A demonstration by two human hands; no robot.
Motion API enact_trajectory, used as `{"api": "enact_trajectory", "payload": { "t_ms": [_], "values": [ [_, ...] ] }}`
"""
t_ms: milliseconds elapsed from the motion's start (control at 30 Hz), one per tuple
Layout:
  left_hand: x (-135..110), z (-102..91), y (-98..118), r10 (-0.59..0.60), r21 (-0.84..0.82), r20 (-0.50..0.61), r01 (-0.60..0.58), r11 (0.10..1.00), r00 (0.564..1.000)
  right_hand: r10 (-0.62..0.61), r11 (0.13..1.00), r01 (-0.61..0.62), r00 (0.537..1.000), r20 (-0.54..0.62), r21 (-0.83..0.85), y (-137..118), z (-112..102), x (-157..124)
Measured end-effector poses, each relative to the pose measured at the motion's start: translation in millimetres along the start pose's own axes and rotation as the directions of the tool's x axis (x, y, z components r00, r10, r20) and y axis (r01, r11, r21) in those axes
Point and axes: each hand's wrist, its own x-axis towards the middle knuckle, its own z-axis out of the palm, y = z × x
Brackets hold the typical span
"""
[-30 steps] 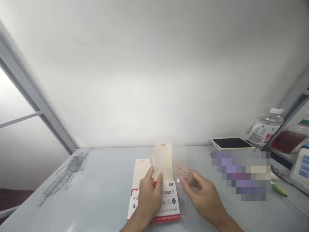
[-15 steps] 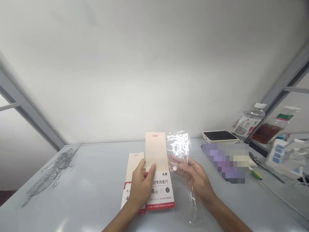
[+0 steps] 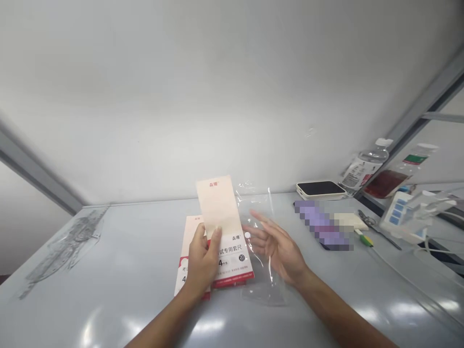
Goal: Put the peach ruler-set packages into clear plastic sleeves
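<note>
My left hand is closed, thumb on top, round a tall cream, white and red card packet with printing for a ruler set, tilted up off the desk. Partly beneath it, to the left, a second packet of the same kind lies on the desk. A clear plastic sleeve with a white snap button is at the packet's right side. My right hand is at this sleeve, its fingers stretched out and apart; some show through the film. Whether they touch it I cannot tell.
A phone, a blurred purple item, scissors and a cable with a green-yellow plug lie on the right. Bottles and a white power strip stand behind. A pencil-like drawing marks the left desk surface.
The held packet has tilted to the left, with its top leaning over. My right hand's fingers have straightened and spread beside the sleeve. The whole view has shifted slightly.
</note>
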Motion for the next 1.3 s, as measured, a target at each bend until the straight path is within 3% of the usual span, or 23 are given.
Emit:
{"api": "enact_trajectory", "payload": {
  "t_ms": [100,333,533,1033,1300],
  "values": [
    [1,-0.6,1,0.007,0.016,-0.015,-0.007,1.000,1.000,0.001,0.999,-0.001,1.000,-0.003,-0.034,1,1,-1],
    [-5,2.6,3,-0.075,0.036,0.064,0.073,0.997,0.995,-0.145,0.986,0.140,0.988,-0.048,-0.088,6,0,2],
    [-5,3.5,4,-0.111,0.017,0.109,0.110,0.994,0.988,-0.186,0.980,0.180,0.979,-0.080,-0.084,4,-1,2],
    [-5,3.3,11,-0.115,-0.019,0.226,0.122,0.992,0.967,-0.112,0.984,0.093,0.986,-0.124,-0.150,4,-3,5],
    [-3,1.6,12,-0.124,-0.045,0.248,0.140,0.989,0.961,-0.173,0.981,0.154,0.969,-0.176,-0.121,5,-3,4]
  ]
}}
